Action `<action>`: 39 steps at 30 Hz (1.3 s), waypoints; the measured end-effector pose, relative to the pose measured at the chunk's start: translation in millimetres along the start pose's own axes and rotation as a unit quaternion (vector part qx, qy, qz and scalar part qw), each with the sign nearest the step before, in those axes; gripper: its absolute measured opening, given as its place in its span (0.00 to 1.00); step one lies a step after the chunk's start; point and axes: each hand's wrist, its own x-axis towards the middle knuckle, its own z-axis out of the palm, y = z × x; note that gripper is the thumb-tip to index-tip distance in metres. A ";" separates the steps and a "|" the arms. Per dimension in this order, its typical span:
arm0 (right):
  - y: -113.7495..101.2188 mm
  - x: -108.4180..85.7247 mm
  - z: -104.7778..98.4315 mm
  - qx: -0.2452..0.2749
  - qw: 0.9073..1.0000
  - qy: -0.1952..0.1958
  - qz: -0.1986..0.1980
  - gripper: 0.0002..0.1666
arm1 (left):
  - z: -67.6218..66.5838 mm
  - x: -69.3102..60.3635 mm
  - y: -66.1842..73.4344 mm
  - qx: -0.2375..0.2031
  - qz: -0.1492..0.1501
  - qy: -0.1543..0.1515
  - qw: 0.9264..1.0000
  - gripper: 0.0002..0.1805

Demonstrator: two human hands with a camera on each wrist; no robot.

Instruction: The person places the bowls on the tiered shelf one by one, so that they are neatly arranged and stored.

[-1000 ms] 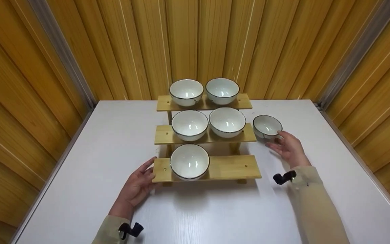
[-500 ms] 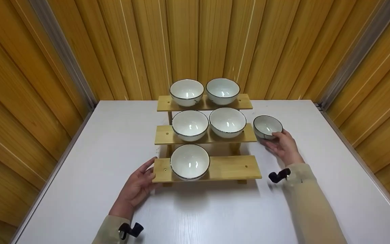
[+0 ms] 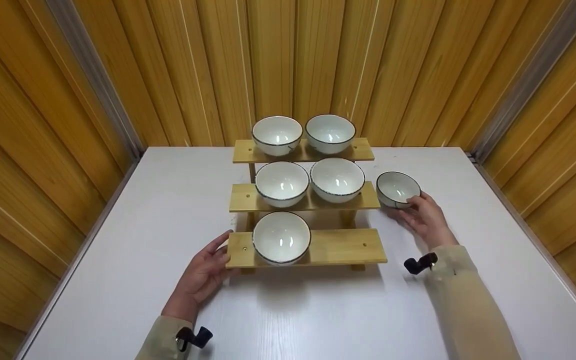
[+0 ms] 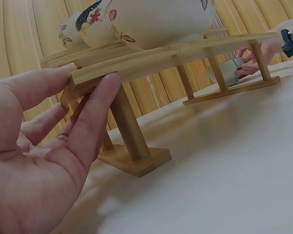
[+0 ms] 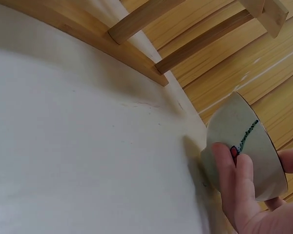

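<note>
A three-tier wooden display stand point(image 3: 340, 247) carries white bowls with dark rims. My left hand point(image 3: 202, 276) grips the left end of its lowest board, fingers above and below the wood in the left wrist view. On that board sits one bowl point(image 3: 281, 238), left of centre. To the right of the stand, my right hand point(image 3: 427, 220) holds another bowl point(image 3: 397, 190), thumb over the rim and fingers against its outer side. This bowl point(image 5: 244, 141) shows a red and green painted mark in the right wrist view. Whether its base touches the table cannot be told.
Two bowls stand on the middle tier, a left bowl point(image 3: 282, 184) and a right bowl point(image 3: 337, 180). The top tier bears two more, a left bowl point(image 3: 277, 135) and a right bowl point(image 3: 330, 134). Wood-patterned panels point(image 3: 318, 60) enclose the white table point(image 3: 168, 200).
My right thumb has come over the rim of the bowl beside the stand, and that bowl has shifted slightly right and nearer. My left hand stays on the lowest board.
</note>
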 end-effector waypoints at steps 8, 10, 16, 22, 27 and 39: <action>-13.9 -25.7 -11.2 -0.008 0.999 -0.044 -0.019 0.47 | 0.7 -0.1 -0.3 0.005 0.001 0.003 1.000 0.38; -17.3 -32.4 -13.5 -0.006 0.998 -0.054 -0.023 0.47 | 0.6 0.1 -0.2 0.003 0.001 0.005 1.000 0.38; -26.2 -51.9 -16.9 -0.013 0.998 -0.063 -0.027 0.47 | 0.6 0.9 -0.7 0.008 0.003 0.012 1.000 0.39; -34.8 -75.7 -20.6 -0.043 0.993 -0.101 -0.039 0.43 | 1.3 1.2 -1.1 0.008 0.001 0.015 1.000 0.38; -38.3 -96.4 -24.0 -0.044 0.986 -0.153 -0.059 0.34 | 1.8 0.7 -1.1 0.009 -0.001 0.016 1.000 0.39; -38.2 -135.8 -23.9 -0.110 0.960 -0.233 -0.111 0.26 | 0.0 0.5 -1.6 0.021 0.012 -0.001 1.000 0.39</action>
